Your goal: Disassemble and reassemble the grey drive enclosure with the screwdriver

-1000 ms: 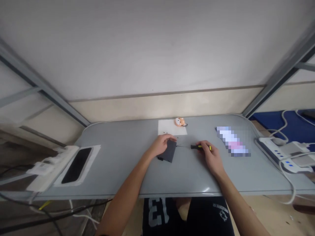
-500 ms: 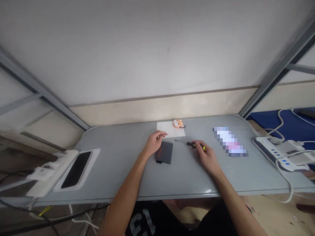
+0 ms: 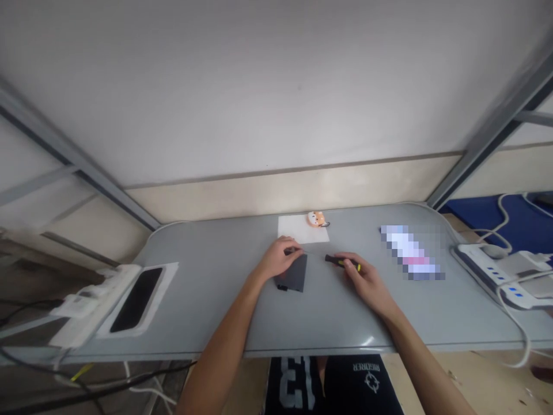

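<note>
My right hand is closed around the black and yellow handle of a screwdriver, whose thin shaft points left. Its tip is close to the fingertips of my left hand, which are pinched together over the far edge of a dark grey flat box. Whatever is between those left fingers is too small to make out. The box lies on the grey table, partly covered by my left hand. Behind it are a white paper and an orange and white animal-faced trinket.
A black phone rests on white paper at the left, beside a white power strip. At the right lie a blurred lit screen and another power strip with cables. A wall stands behind the table.
My left hand has moved slightly right, over the far part of the box, and its fingers have closed together. The screwdriver's tip is now nearer to them. The view has shifted a little.
</note>
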`<action>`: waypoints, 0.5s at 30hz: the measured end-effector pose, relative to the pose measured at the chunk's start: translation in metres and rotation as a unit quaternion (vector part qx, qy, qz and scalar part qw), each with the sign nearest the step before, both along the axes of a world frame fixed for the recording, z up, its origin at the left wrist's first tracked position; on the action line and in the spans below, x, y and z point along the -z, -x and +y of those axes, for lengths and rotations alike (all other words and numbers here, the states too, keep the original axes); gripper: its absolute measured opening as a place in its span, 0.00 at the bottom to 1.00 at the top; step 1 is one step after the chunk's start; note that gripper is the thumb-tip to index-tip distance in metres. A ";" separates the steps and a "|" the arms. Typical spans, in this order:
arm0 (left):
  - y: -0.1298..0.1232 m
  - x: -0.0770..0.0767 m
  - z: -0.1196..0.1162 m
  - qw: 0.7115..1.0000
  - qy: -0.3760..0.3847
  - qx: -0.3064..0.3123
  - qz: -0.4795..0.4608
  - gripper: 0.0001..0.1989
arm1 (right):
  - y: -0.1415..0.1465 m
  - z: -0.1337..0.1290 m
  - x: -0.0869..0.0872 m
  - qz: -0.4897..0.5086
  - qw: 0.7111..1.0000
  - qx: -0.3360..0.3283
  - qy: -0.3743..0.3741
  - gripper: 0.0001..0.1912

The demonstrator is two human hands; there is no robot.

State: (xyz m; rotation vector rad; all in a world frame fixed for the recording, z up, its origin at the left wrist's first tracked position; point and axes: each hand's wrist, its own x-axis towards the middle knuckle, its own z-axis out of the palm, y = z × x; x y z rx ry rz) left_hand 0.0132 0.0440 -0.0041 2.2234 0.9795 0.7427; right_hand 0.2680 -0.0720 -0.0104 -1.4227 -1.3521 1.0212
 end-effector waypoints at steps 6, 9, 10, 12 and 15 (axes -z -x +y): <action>0.011 0.008 0.018 0.993 -0.046 -0.104 -0.019 0.08 | -0.001 0.002 0.001 0.023 0.999 0.034 0.010 0.27; 0.018 0.013 0.034 0.976 -0.103 -0.192 0.015 0.07 | 0.000 0.003 0.001 0.027 0.998 0.058 -0.001 0.26; 0.019 0.015 0.038 0.971 -0.114 -0.206 0.034 0.06 | 0.000 0.003 0.001 0.026 0.998 0.060 -0.002 0.26; 0.019 0.019 0.043 0.966 -0.124 -0.216 0.065 0.06 | 0.000 0.003 0.003 0.023 0.998 0.062 0.000 0.27; 0.016 0.023 0.043 0.967 -0.120 -0.205 0.091 0.06 | -0.002 0.004 0.006 0.019 0.997 0.073 -0.004 0.28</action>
